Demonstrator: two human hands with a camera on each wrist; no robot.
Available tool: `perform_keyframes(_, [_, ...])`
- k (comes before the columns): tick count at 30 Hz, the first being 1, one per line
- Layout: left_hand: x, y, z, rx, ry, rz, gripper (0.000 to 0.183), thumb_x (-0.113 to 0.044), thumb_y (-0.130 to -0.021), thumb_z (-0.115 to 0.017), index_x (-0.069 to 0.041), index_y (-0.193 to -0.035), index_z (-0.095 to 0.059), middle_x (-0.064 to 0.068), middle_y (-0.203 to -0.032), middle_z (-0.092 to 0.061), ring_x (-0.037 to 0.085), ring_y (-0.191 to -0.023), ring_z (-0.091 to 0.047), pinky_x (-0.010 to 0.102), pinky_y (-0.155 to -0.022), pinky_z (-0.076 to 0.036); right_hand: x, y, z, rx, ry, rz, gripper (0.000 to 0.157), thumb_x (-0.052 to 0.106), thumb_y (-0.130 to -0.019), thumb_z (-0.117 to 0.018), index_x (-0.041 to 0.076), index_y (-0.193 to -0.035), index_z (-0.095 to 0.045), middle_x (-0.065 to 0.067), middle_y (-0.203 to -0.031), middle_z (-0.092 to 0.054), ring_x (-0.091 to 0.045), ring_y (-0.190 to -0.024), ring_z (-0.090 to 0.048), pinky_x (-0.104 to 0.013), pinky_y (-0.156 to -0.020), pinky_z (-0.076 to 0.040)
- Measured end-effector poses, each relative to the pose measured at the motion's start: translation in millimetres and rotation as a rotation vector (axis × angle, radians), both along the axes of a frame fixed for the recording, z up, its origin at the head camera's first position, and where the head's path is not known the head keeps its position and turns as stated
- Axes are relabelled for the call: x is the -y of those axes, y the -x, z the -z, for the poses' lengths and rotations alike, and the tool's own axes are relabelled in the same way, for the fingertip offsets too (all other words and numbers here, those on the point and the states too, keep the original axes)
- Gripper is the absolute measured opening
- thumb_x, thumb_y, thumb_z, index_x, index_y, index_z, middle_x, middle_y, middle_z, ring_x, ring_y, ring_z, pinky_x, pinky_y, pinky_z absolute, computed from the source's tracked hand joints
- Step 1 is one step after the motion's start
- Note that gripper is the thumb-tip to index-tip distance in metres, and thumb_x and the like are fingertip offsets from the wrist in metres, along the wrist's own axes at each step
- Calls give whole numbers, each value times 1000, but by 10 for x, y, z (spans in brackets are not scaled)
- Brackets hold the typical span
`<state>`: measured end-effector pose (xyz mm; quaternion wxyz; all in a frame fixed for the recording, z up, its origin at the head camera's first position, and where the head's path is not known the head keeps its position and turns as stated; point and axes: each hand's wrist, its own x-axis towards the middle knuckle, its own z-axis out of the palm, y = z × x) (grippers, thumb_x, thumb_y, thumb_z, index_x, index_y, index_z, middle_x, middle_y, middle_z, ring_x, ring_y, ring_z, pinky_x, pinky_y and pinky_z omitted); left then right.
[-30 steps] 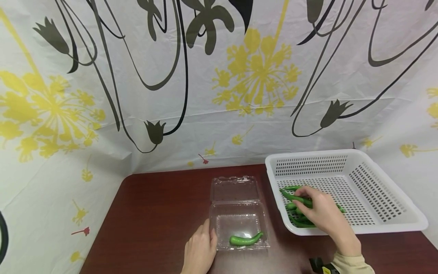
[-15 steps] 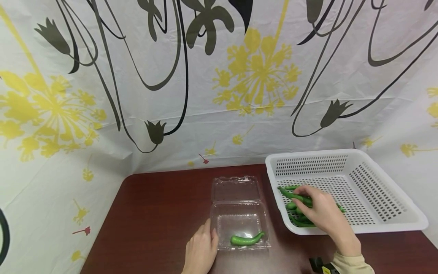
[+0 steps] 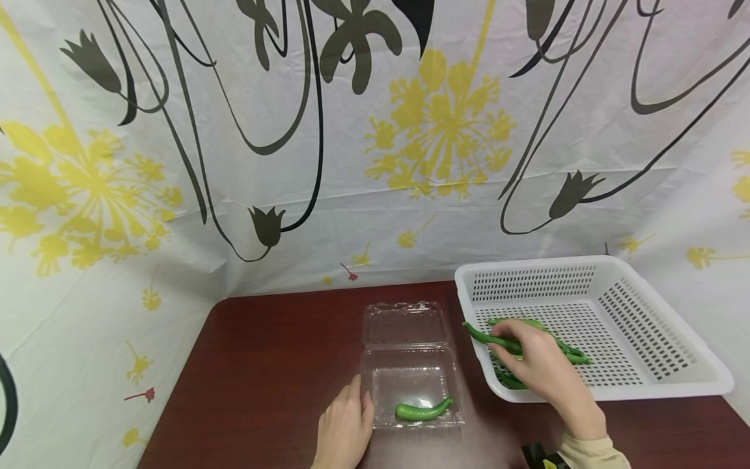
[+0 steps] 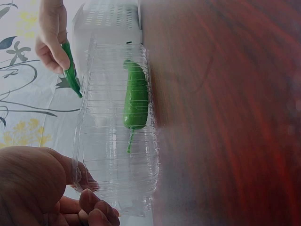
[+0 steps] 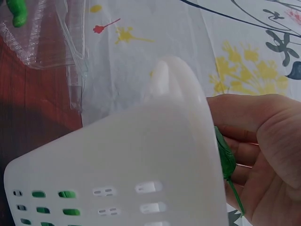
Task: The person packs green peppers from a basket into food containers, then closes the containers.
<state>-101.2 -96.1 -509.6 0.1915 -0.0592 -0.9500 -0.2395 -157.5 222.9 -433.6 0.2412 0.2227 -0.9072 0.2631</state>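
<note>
Dark-red worktop [image 3: 281,365] underneath. Biggest on it: white basket [image 3: 656,392], R side, loose peppers [image 3: 577,356] at its L end, partly hidden. Just L of that, clear container [image 3: 404,381], lid [image 3: 403,327] folded back to the far side. R hand [image 3: 541,361] pinches the held pepper [image 3: 489,339] at the basket's L rim; L hand [image 3: 344,423] grips the container's L edge. Key: container's L & a bit nearer-side of the held pepper; its long axis runs approx. L–R, free end pointing L over the rim. R hand has it; L hand's well apart. One curved pepper [image 3: 423,412] lies in container's near half, also approx. L–R.
</note>
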Motion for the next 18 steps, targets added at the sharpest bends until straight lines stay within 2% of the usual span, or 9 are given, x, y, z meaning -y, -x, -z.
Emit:
perform_keyframes(8, [3, 1, 9, -3, 0, 2, 33, -10, -88, -69, 6, -117, -67, 12, -89, -71, 30, -70, -71, 37, -49, -51, 54, -9, 11, 21, 14, -14, 29, -4, -74, -84, 11, -94, -69, 6, -89, -68, -11, -78, -67, -33, -67, -56])
perform_keyframes(18, [-11, -5, 23, -34, 15, -5, 32, -9, -88, -68, 7, -115, -67, 12, -87, -70, 31, -69, -71, 39, -48, -50, 125, -6, 26, 57, 44, -47, 31, -3, -76, -84, 14, -93, -66, 11, -89, -62, -1, -75, -57, -27, -62, -52])
